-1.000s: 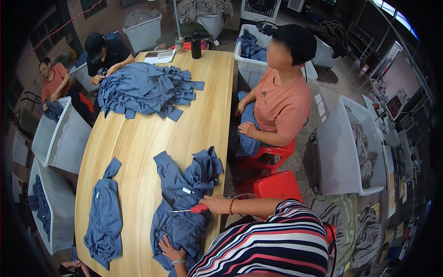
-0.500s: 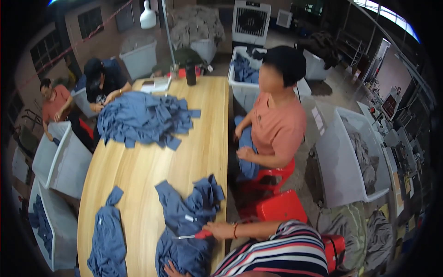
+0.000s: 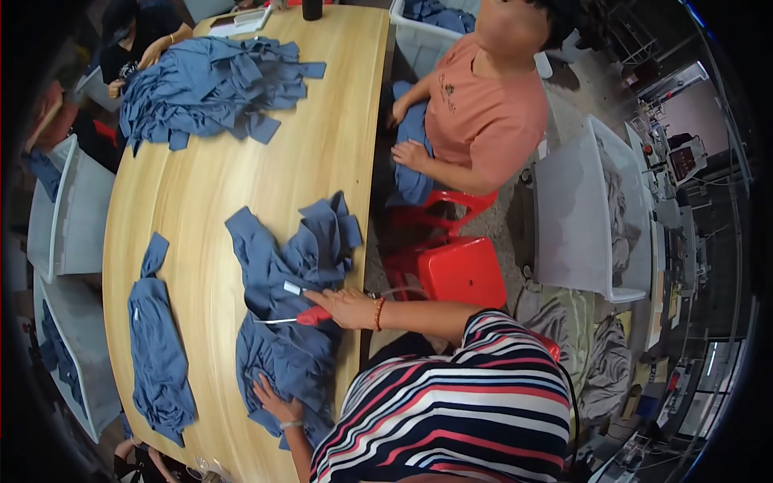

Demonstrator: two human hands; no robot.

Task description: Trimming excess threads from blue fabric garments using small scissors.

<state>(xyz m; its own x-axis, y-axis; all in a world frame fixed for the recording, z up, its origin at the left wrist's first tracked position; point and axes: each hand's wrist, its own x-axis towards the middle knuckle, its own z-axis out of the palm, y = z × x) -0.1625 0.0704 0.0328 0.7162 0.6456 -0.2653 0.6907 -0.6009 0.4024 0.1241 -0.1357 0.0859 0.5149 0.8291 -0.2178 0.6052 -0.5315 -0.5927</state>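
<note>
The left hand lies flat on a crumpled blue garment on the wood-grain counter, its grip wide. Farther up, the right hand has its grip closed around a red tool, slim metal blade pointing left; the hand hides its end. Beyond, ruffled cloth is heaped.

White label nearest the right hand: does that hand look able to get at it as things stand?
Probably yes: the white label lies uncovered on the blue garment, close beside the right hand, though that hand is gripping a red-handled tool.
</note>
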